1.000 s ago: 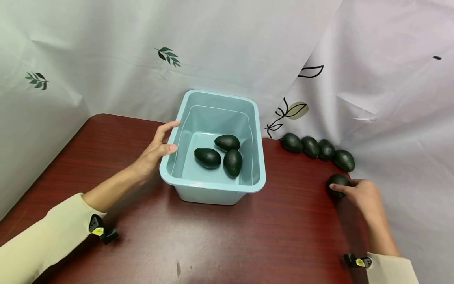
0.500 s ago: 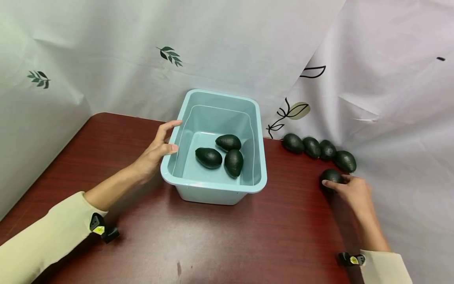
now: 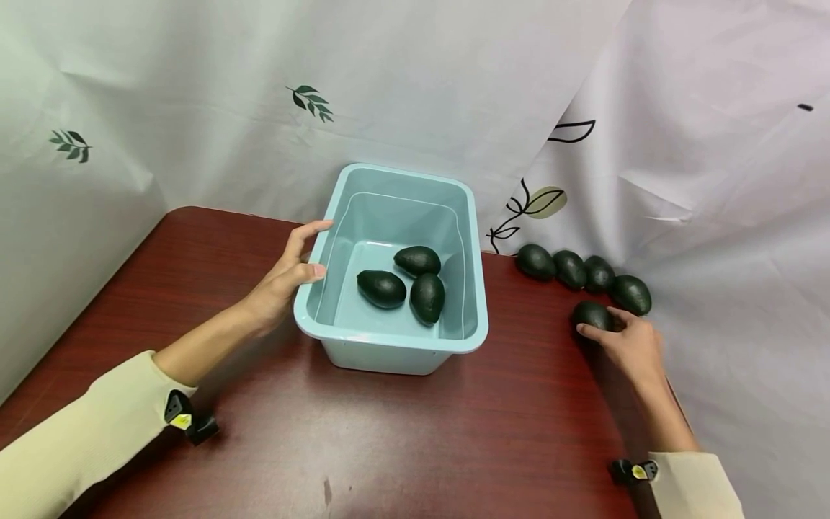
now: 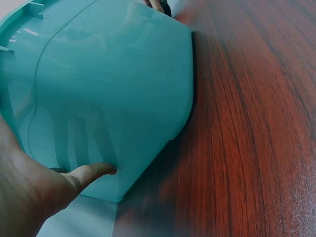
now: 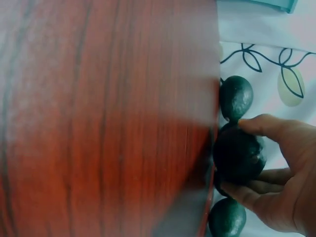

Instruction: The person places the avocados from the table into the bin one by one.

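My left hand (image 3: 279, 281) grips the left rim of a light blue plastic tub (image 3: 382, 340), thumb and index finger at the rim. In the left wrist view, one finger (image 4: 94, 173) lies along the tub's outer wall. Three dark green avocados (image 3: 381, 289) lie on the tub's floor. At the right, my right hand (image 3: 632, 349) holds another avocado (image 3: 591, 315) between thumb and fingers. In the right wrist view, this avocado (image 5: 239, 155) overlaps others standing behind it.
Several avocados (image 3: 570, 269) form a row along the back right edge of the reddish-brown table (image 3: 389, 447). A white cloth (image 3: 415, 79) with leaf prints hangs behind the table and at its sides.
My right hand has moved left and a little away from me with the avocado, nearer the row. The left hand, the tub and the avocados inside stay in place.
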### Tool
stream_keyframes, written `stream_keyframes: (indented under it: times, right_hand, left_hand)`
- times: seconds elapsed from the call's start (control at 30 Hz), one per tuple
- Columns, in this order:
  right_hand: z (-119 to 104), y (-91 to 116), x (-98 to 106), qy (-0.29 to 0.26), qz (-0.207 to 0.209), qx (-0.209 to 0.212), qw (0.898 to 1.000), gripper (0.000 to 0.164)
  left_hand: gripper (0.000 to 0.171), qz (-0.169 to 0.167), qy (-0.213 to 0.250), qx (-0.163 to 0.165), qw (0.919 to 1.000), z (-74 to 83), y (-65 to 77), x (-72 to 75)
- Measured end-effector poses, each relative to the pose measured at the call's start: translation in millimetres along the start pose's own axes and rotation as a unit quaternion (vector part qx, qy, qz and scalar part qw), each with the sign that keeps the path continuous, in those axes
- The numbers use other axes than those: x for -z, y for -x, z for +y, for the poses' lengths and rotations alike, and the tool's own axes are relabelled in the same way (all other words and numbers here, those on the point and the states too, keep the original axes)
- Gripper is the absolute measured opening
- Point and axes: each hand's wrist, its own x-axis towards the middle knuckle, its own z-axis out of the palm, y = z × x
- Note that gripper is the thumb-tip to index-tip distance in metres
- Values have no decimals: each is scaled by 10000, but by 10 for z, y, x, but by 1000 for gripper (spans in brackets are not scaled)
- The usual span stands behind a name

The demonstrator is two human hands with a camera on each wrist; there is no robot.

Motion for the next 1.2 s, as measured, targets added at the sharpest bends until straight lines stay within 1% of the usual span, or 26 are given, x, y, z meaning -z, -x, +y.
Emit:
stream_keyframes:
  times: [0.1, 0.2, 0.33, 0.43, 0.6, 0.9, 1.2]
  right_hand:
    - [-4, -8, -24, -228, 101, 153, 9996, 87]
    - [-28, -15, -28, -611, 90, 71, 9981, 86]
    - [-68, -24, -22, -1140, 123, -40, 9934, 84]
    - [-91, -28, -12, -1322, 216, 90, 9910, 83]
    - [-140, -27, 11, -1416, 337, 312, 9889, 82]
    - [-231, -67, 54, -1470, 430, 402, 9874, 81]
    - [-416, -127, 116, -1542, 518, 683, 9843, 81]
  left_hand:
    - [74, -7, 5, 1, 10000, -3, -4, -4]
    - [75, -11, -2, 2, 10000, -4, -4, -4]
    - [75, -3, -13, 9, 10000, -5, -4, -5]
    - [75, 4, -33, 9, 10000, -7, -7, -6]
    - [74, -1, -32, -10, 10000, -8, -10, -7]
    - [73, 16, -19, -14, 10000, -9, 1, 0]
    - [73, 8, 40, -27, 10000, -16, 3, 4]
